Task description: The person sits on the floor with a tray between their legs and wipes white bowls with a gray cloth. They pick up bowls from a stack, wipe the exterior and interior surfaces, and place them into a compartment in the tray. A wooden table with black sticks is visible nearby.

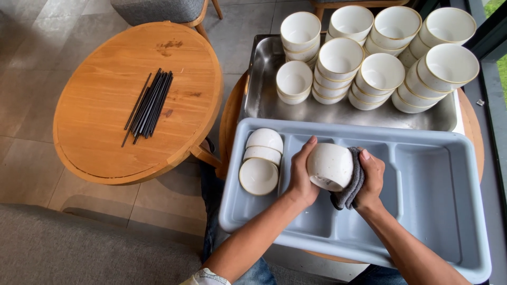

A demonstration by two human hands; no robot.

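At the centre of the frame the left hand (301, 177) grips a white speckled bowl (329, 166) from its left side, fingers curled around the wall with the fingertips reaching up over the top edge and the thumb tucked low against the bowl. The bowl is turned on its side, its foot ring facing down and toward the lower edge of the frame. The right hand (371, 179) presses a dark grey cloth (350, 189) against the bowl's right side; its fingers are bent closed around the cloth, which bunches out below the palm. Both hands hold the bowl above a light grey plastic bin (438, 211) with several compartments that fills the lower right of the frame.

In the bin's left compartment, just left of the left hand, lie three white bowls (260, 161), overlapping in a short row and tipped on their sides. Above the bin, in the upper right of the frame, a steel tray (264, 89) carries stacks of white bowls with thin gold rims (380, 58), standing open side up and leaning slightly. At the upper left stands a round wooden table (105, 132) with a bundle of black chopsticks (149, 104) lying on its top, well apart from the hands.
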